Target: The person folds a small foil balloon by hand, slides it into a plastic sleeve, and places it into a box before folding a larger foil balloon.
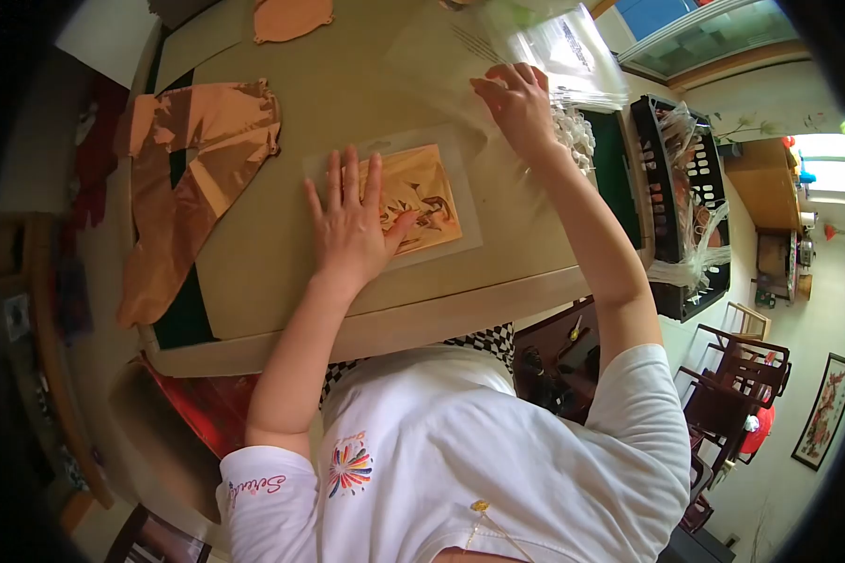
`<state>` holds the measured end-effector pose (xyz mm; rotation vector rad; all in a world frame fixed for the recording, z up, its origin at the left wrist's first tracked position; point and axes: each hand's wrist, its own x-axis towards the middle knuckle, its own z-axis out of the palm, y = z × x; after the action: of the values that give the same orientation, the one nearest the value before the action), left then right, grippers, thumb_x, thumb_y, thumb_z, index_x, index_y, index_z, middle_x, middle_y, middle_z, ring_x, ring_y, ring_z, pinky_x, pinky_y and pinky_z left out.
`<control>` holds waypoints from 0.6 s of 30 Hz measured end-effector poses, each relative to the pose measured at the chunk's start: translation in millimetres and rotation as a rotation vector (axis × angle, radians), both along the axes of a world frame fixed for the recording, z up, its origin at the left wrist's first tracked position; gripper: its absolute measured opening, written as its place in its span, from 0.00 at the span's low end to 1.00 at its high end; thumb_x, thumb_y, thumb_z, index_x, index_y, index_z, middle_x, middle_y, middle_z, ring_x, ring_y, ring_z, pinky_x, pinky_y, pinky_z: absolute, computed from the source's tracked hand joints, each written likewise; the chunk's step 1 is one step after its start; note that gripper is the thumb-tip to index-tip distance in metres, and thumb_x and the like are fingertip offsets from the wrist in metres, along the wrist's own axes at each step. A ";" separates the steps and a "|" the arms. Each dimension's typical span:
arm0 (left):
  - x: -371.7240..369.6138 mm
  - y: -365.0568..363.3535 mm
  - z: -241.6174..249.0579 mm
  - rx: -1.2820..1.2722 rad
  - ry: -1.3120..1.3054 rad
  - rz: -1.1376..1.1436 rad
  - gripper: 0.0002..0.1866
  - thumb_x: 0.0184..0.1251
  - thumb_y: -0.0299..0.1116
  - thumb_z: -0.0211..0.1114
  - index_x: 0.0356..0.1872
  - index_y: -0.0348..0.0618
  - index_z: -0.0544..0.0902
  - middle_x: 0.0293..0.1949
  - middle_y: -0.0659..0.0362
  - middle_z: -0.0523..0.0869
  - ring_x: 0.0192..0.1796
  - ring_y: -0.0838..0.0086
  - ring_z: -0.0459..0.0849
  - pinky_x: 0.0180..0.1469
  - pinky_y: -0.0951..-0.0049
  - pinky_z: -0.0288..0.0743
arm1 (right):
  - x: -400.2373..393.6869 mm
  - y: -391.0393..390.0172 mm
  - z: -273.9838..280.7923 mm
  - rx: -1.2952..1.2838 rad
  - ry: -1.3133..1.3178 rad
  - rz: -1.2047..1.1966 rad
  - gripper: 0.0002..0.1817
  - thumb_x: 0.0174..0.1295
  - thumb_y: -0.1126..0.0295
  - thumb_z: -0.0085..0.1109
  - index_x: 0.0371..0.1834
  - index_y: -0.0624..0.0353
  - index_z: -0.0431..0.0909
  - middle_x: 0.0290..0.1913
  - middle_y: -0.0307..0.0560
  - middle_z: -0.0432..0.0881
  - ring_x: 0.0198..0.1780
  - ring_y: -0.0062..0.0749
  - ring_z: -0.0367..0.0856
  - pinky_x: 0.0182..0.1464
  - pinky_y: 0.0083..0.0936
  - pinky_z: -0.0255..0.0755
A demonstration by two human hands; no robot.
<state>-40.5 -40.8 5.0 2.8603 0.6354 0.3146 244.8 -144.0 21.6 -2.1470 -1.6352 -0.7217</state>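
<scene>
My left hand (352, 220) lies flat, fingers spread, on a clear plastic sleeve (471, 211) holding a folded rose-gold foil piece (422, 178) with a dark printed design. My right hand (519, 105) is raised over the table's far right, thumb and fingers pinched at a thin see-through plastic bag (432, 56). The film's edges are hard to make out. Beside that hand sits a stack of clear plastic bags (582, 66). White crumpled pieces (573, 136) lie just below the stack.
A flat rose-gold foil balloon (197, 159) spreads over the table's left edge, and another foil piece (293, 17) lies at the far side. The table (282, 272) has a pale raised rim. A black crate (662, 188) with plastic bags stands on the right.
</scene>
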 end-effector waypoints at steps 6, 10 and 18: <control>0.7 -0.2 1.6 -0.008 -0.008 0.006 0.45 0.67 0.61 0.59 0.77 0.45 0.56 0.77 0.43 0.53 0.80 0.50 0.48 0.74 0.33 0.38 | -23.8 15.1 -5.9 0.010 0.146 0.224 0.11 0.56 0.70 0.67 0.42 0.44 0.89 0.43 0.36 0.83 0.48 0.35 0.79 0.56 0.35 0.69; 0.1 -0.4 1.7 -0.012 -0.013 0.004 0.46 0.66 0.61 0.59 0.77 0.45 0.56 0.77 0.43 0.54 0.80 0.49 0.48 0.75 0.34 0.38 | -38.4 24.2 -9.4 0.007 0.342 0.294 0.12 0.56 0.72 0.66 0.43 0.45 0.88 0.44 0.37 0.83 0.48 0.36 0.78 0.55 0.35 0.69; 1.1 -1.6 5.0 -0.013 0.002 0.015 0.45 0.67 0.61 0.58 0.77 0.46 0.55 0.77 0.43 0.54 0.80 0.50 0.48 0.74 0.34 0.38 | -82.6 11.2 14.2 0.112 0.414 0.234 0.15 0.59 0.72 0.65 0.50 0.52 0.84 0.42 0.43 0.83 0.48 0.42 0.79 0.54 0.38 0.72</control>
<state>-39.4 -42.4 10.0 2.8455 0.6570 0.3094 162.2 -132.8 35.8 -1.8334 -1.5425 -0.2677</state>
